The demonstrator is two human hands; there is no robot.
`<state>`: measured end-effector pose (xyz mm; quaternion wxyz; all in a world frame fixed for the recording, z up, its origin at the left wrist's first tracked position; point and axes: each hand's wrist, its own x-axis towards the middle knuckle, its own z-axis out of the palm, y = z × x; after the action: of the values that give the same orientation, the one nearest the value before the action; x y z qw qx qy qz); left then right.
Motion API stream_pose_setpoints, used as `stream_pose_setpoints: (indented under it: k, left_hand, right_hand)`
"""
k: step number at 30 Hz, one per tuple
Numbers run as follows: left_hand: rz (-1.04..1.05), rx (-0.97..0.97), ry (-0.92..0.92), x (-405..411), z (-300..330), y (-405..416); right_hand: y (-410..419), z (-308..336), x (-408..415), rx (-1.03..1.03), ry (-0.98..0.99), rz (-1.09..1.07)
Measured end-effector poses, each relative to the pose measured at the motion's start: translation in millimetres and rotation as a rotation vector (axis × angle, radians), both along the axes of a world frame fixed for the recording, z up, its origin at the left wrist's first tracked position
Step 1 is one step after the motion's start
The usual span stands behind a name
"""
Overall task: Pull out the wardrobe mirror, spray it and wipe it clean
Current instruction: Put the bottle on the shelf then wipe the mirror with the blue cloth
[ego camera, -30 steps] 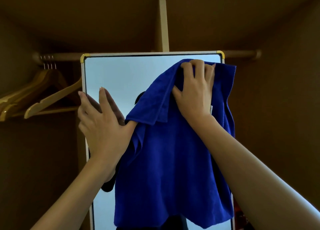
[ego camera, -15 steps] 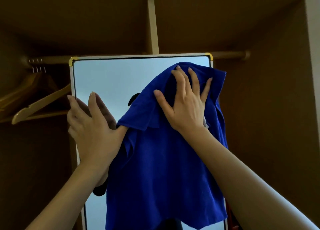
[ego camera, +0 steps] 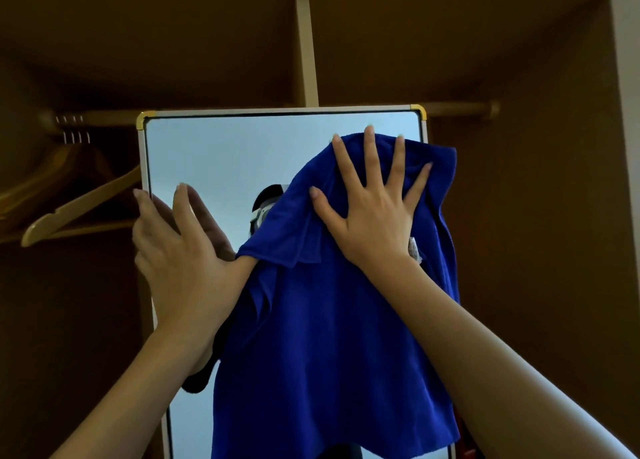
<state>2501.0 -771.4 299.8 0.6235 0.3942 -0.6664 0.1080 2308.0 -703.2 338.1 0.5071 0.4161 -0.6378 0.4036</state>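
Note:
The white-framed wardrobe mirror [ego camera: 221, 153] with yellow corner caps stands pulled out in front of the wardrobe. A large blue cloth [ego camera: 325, 337] hangs down over its right half. My right hand [ego camera: 374, 212] presses the cloth flat against the upper right of the glass, fingers spread and straight. My left hand [ego camera: 180, 261] rests on the mirror's left edge, thumb around the frame and fingers straight on the glass. No spray bottle is in view.
Wooden hangers [ego camera: 69, 199] hang from the rail [ego camera: 97, 117] at the left, close to the mirror's edge. A vertical divider [ego camera: 306, 46] rises behind the mirror. Brown wardrobe walls close in on both sides.
My right hand went from curled fingers at the cloth's top to flat, spread fingers pressing the cloth. The view shifted, so the mirror sits lower and further left in frame. My left hand stayed put.

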Motion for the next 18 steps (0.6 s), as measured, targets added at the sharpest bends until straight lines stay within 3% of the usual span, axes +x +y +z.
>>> stream_pose_setpoints:
  k: [10, 18]
  left_hand:
    - [0.005, 0.016, 0.02, -2.5, 4.3, 9.5]
    - [-0.022, 0.074, 0.064, -1.1, 5.3, 14.6]
  right_hand:
    - [1.9, 27.5, -9.6, 0.068, 0.095, 0.008]
    - [8.3, 24.2, -25.5, 0.035, 0.057, 0.013]
